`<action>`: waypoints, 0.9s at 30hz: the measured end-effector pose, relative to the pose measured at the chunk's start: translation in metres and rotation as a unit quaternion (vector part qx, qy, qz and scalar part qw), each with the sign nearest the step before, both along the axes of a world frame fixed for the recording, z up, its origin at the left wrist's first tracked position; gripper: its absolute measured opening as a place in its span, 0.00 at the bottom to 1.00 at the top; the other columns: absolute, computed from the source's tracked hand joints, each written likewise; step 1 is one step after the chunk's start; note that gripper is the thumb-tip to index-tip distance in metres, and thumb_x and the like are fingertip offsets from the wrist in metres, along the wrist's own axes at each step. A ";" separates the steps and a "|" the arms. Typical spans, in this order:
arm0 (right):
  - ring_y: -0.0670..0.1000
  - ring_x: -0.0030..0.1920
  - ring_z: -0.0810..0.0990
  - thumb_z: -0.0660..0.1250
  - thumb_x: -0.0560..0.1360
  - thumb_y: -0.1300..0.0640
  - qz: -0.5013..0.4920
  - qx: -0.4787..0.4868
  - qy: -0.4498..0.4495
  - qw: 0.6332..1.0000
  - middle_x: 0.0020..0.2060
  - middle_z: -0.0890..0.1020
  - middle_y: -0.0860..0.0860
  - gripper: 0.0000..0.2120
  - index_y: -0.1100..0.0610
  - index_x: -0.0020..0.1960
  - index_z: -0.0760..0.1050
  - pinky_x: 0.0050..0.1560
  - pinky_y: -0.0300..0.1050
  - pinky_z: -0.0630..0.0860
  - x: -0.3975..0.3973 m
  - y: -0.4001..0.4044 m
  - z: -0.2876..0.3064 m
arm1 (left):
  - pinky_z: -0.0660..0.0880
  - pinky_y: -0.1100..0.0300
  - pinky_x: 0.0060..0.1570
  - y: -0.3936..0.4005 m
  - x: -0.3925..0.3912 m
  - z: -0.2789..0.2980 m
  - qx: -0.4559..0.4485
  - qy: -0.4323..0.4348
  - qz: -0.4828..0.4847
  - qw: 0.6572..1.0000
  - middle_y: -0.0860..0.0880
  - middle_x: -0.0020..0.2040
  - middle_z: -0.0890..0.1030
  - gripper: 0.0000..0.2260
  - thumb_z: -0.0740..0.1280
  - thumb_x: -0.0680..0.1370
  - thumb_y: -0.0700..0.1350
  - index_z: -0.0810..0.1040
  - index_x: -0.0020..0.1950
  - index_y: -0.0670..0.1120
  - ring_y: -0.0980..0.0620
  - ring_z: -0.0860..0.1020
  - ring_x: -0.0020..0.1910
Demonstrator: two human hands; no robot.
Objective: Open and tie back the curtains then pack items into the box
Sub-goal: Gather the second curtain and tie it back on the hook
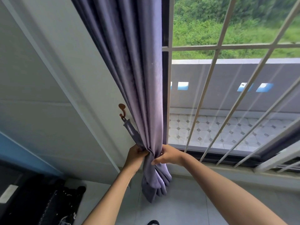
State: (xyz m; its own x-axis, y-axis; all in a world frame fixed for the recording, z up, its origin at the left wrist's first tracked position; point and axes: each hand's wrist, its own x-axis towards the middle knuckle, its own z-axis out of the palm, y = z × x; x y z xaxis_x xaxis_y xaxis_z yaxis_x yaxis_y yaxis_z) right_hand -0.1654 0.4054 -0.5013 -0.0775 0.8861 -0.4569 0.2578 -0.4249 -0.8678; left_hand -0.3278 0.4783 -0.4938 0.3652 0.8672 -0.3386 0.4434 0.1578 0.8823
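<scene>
A purple curtain [138, 70] hangs bunched at the left side of the window. A matching tieback strap [131, 131] runs from a brown wall hook [122, 109] down to the gathered fabric. My left hand [136, 154] grips the strap's lower end at the curtain's left side. My right hand [168, 155] grips the gathered curtain from the right, thumb pressed into the folds. Below my hands the curtain's hem [155, 187] hangs loose above the floor.
White window bars [215, 47] cover the glass, with a tiled balcony and greenery outside. The white wall [65, 103] is at the left. A dark object [48, 203] stands at the lower left on the light tiled floor [178, 208].
</scene>
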 end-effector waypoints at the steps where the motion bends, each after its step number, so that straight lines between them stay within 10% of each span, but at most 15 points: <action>1: 0.47 0.44 0.81 0.79 0.64 0.53 -0.001 0.001 0.007 1.000 0.42 0.83 0.45 0.18 0.49 0.51 0.78 0.53 0.46 0.79 -0.001 0.000 0.001 | 0.80 0.51 0.50 -0.001 -0.001 0.000 0.000 0.001 -0.001 1.000 0.48 0.44 0.84 0.07 0.70 0.72 0.40 0.80 0.49 0.45 0.49 0.83 0.45; 8: 0.54 0.52 0.82 0.74 0.65 0.59 -0.003 0.008 -0.002 1.000 0.51 0.83 0.57 0.18 0.58 0.54 0.79 0.58 0.52 0.78 -0.010 0.005 -0.002 | 0.80 0.53 0.45 -0.003 -0.002 -0.004 0.004 0.013 -0.002 1.000 0.49 0.42 0.84 0.13 0.70 0.63 0.52 0.78 0.45 0.49 0.49 0.83 0.43; 22: 0.63 0.48 0.79 0.60 0.66 0.58 -0.004 0.013 -0.217 0.976 0.45 0.81 0.59 0.13 0.61 0.47 0.76 0.50 0.60 0.78 -0.007 0.016 -0.017 | 0.79 0.51 0.46 -0.003 -0.012 -0.014 0.037 -0.047 0.004 0.998 0.47 0.46 0.82 0.27 0.74 0.63 0.49 0.69 0.59 0.51 0.48 0.82 0.46; 27: 0.62 0.49 0.79 0.61 0.68 0.62 -0.007 0.004 -0.228 0.974 0.47 0.82 0.59 0.13 0.61 0.50 0.77 0.50 0.58 0.78 -0.009 0.014 -0.010 | 0.74 0.65 0.36 -0.003 -0.010 -0.015 0.068 -0.032 0.007 0.997 0.47 0.44 0.81 0.26 0.76 0.68 0.42 0.67 0.60 0.50 0.50 0.82 0.41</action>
State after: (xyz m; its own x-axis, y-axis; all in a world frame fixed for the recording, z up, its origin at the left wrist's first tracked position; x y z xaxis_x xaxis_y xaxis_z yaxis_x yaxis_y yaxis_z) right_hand -0.1746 0.4196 -0.5117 0.1439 0.8894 -0.4340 0.6116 -0.4247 -0.6675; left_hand -0.3376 0.4757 -0.5091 0.3694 0.9086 -0.1948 0.3844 0.0414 0.9222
